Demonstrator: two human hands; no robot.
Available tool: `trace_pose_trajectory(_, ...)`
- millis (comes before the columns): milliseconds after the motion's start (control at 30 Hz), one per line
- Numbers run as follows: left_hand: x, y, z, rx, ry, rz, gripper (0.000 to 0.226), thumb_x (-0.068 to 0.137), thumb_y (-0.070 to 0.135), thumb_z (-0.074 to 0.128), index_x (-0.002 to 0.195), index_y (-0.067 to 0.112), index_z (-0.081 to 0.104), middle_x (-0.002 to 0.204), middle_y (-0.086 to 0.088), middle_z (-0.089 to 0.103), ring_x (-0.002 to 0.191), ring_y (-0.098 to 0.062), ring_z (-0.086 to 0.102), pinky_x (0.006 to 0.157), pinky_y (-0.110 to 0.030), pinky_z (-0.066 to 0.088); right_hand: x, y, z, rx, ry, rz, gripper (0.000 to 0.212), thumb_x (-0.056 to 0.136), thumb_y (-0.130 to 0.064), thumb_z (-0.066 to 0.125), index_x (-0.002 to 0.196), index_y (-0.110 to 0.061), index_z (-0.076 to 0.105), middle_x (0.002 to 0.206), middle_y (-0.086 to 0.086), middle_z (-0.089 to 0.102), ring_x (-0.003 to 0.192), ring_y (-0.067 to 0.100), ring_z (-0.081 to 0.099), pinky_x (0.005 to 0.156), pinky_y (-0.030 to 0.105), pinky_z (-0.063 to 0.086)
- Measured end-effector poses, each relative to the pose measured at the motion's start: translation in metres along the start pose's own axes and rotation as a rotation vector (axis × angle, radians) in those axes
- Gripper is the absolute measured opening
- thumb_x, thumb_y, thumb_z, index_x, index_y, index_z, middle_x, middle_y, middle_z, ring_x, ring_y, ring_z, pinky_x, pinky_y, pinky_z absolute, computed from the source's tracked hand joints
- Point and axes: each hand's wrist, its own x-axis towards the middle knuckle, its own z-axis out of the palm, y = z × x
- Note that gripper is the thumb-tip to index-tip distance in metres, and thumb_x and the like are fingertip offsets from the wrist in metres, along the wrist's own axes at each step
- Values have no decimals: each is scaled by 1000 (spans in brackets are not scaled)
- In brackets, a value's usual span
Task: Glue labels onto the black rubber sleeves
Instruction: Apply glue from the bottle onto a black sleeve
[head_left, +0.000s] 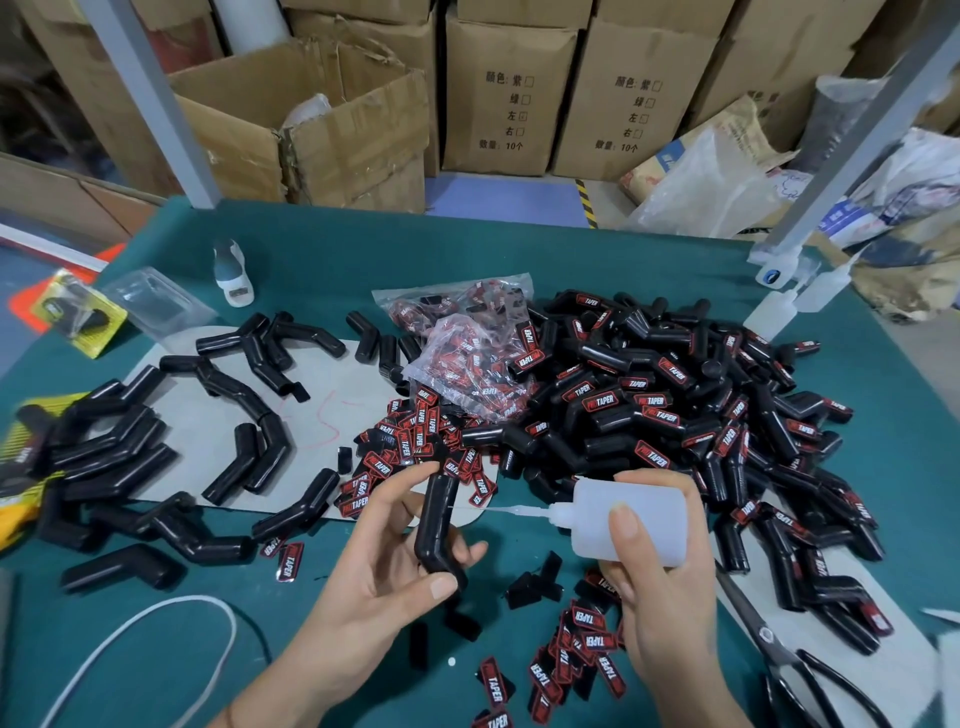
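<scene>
Over the green felt table (519, 249), the left hand (384, 561) gripped one smooth, bent black rubber sleeve (437, 525) while the right hand (649, 561) clasped one translucent plastic glue bottle (628, 519), its thin nozzle touching the sleeve, glossy red-and-black labels (582, 654) scattered below.

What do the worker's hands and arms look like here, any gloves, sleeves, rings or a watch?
Both the left hand and right hand are bare: no gloves, rings or watch visible. Forearms are uncovered to the frame edge, no sleeves in view. Nails are short and look unpainted.
</scene>
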Motion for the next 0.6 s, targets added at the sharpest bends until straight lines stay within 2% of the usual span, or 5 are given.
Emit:
trace_pose_trajectory(133,0,0,-4,-22,-30,-1,73,92,15,83,153,29,47,111,-14,58,97,-30,63,102,-49,54,-3,2,-2,-31,5,1,64,76,-72,79,118,-27,61,105,6,69,83,22,69,59,26,54)
trace_pose_trajectory(267,0,-3,-4,126,159,68,41,102,21,65,142,29,58,99,-15,59,80,-24,57,81,-43,48,0,4,0,-8,-13,37,66,75,-72,80,116,-25,62,100,5,69,70,7,62,53,17,47)
trace_pose_trajectory(367,-1,-1,-6,604,294,286,22,100,30,59,116,37,72,104,-12,54,87,-14,58,86,-24,46,2,10,3,33,-48,79,68,71,-73,82,114,-23,62,92,3,66,56,0,51,48,16,40)
trace_pose_trajectory(467,0,6,-6,749,339,340,13,97,39,67,107,36,76,125,3,52,108,-3,58,96,-14,43,1,13,7,72,-94,93,68,71,-71,83,113,-21,62,86,5,63,51,1,44,47,17,36)
trace_pose_trajectory(600,2,9,-1,868,372,434,22,102,49,63,100,33,77,126,2,53,121,-15,56,103,-15,41,0,14,9,68,-105,94,71,70,-71,83,114,-20,62,85,6,63,52,1,46,47,15,37)
